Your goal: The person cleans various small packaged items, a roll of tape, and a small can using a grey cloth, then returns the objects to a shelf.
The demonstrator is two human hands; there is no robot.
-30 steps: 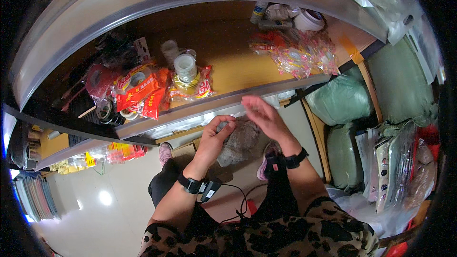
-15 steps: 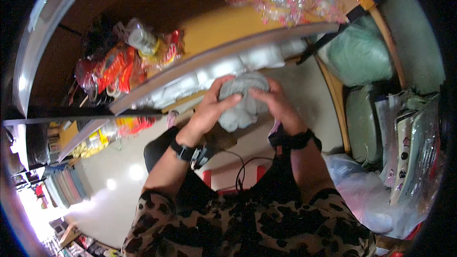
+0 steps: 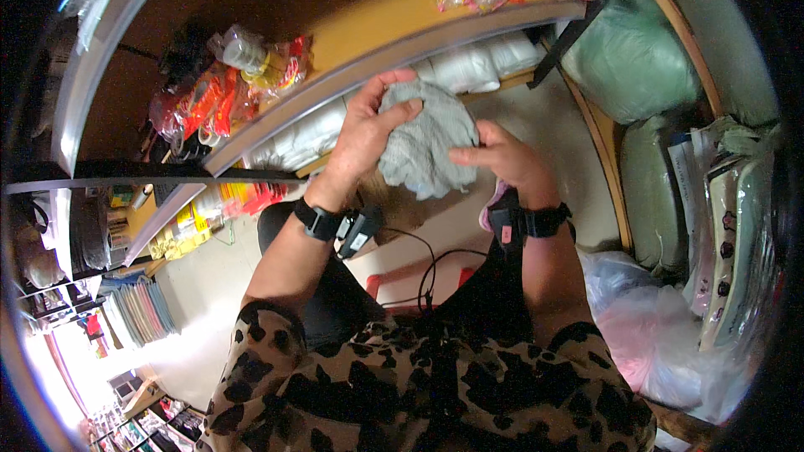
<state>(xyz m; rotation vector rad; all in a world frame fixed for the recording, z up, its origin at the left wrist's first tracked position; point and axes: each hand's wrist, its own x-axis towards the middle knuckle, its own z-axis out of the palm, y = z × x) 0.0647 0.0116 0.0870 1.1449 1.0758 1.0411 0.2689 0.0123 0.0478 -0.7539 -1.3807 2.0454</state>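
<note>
Fingers [image 3: 394,96] of the left hand [image 3: 364,138] curl over the top of a grey knitted cloth [image 3: 423,146], pinching its upper edge, while the right hand [image 3: 507,163] presses into the cloth's right side with its fingers [image 3: 469,153] laid together and pointing left. Both hands hold the cloth just above the centre of the frame, in front of a wooden shelf [image 3: 402,29]; it hangs bunched and crumpled, its lower end loose. Judging by that, the cloth is gathered in hand but neither folded flat nor laid down anywhere. Each wrist carries a black band with a small device [image 3: 356,230]. Red and yellow packets [image 3: 222,96] fill the shelf at upper left, white rolls [image 3: 469,67] sit under its edge, and green bags [image 3: 628,59] are stacked at upper right.
</note>
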